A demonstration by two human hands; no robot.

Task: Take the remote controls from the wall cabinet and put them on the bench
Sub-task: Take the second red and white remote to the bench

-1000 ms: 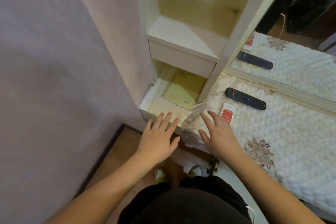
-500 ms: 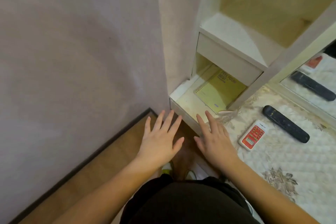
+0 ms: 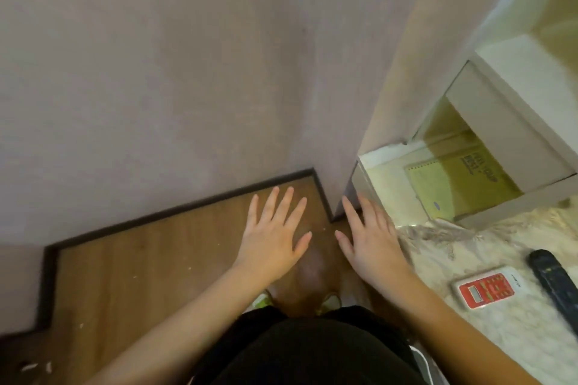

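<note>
Two remote controls lie on the quilted white bench at the right: a small white one with a red face and a long black one, side by side and apart. The white wall cabinet rises at the upper right. My left hand hovers flat over the wooden floor, fingers spread, empty. My right hand hovers flat by the bench's left corner, empty too, a short way left of the white remote.
A yellow spiral notebook lies in the cabinet's lowest open compartment. A pale purple wall fills the left and centre, with a dark skirting along the wooden floor. My feet and dark shorts are below.
The view has swung left and down: cabinet, bench and remotes slid to the right edge, more wall and floor show. Both hands stay flat, empty and side by side.
</note>
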